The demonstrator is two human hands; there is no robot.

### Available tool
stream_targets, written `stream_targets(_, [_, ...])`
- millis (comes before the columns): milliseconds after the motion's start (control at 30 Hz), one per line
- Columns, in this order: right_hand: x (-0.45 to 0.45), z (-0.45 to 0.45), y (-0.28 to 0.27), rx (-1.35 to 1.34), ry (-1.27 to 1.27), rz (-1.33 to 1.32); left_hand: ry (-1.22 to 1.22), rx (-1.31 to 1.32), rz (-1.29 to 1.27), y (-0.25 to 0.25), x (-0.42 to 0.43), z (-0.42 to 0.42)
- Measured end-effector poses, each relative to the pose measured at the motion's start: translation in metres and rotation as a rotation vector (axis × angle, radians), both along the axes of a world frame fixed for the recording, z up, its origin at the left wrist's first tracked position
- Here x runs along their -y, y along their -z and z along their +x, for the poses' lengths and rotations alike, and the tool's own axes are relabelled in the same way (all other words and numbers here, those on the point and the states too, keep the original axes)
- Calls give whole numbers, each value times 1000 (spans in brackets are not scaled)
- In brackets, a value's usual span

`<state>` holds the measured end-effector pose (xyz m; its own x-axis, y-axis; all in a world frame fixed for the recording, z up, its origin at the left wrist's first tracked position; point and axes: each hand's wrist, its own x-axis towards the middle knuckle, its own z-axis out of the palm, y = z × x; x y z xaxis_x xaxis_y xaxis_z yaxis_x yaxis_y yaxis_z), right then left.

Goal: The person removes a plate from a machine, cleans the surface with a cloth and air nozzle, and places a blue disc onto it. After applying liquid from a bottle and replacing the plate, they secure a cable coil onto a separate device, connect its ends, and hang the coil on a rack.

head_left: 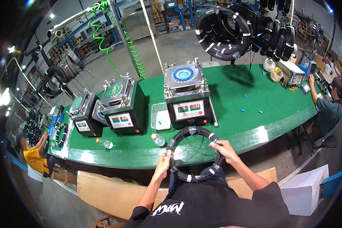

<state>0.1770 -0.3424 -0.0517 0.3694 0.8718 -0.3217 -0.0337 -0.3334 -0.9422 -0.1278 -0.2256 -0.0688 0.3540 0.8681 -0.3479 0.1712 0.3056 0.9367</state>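
Note:
A coil of black cable (218, 159), bound with white and clear tape, lies across the table's front edge and my lap. My left hand (163, 162) is closed at the coil's left side, with a small blue piece between its fingertips. At the right side, my right hand (224, 149) pinches another small blue connector (213, 143) beside the cable. Beyond the coil stands a machine (186, 110) with a ring of blue connectors on top and red digits on its front. Loose blue connectors (245, 95) lie on the green table.
Two similar machines (120, 121) with green rings stand left. A white tray (162, 121) and two bottles (158, 140) are near the front edge. Cable coils (224, 32) hang behind. Co-workers sit at the far left (35, 159) and far right (328, 114).

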Motion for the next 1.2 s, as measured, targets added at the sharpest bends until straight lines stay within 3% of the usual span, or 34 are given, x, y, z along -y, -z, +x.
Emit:
stream_targets(100, [-10,10,13,77,-6,28,45,-99,185,2,-5,2])
stream_targets(200, [-26,11,21,362,85,287,72,-334,875,2,-15,12])
stream_targets(233, [-30,8,22,476,125,391,57,-229,765,-14,-17,18])
stream_targets(300, [-33,-1,-39,325,-8,373,29,-23,541,-59,-22,32])
stream_targets(400, [-45,-9,-84,185,-183,454,94,192,395,-89,-30,54])
stream_targets(533, [-61,-22,-125,282,-211,542,155,417,516,-100,-42,91])
stream_targets(567, [-67,-23,-127,282,-214,552,185,443,512,-101,-43,97])
stream_targets(633, [-75,-26,-129,277,-219,569,222,257,644,-96,-47,105])
stream_targets(667, [-77,-27,-130,300,-227,553,167,319,611,-95,-46,111])
stream_targets(767, [-82,-27,-127,485,-177,678,123,186,937,-95,-55,113])
stream_targets(900, [-83,-26,-121,476,-162,640,154,396,555,-92,-55,115])
stream_targets(1200, [-83,-17,-106,459,-278,604,369,623,193,-66,-74,117])
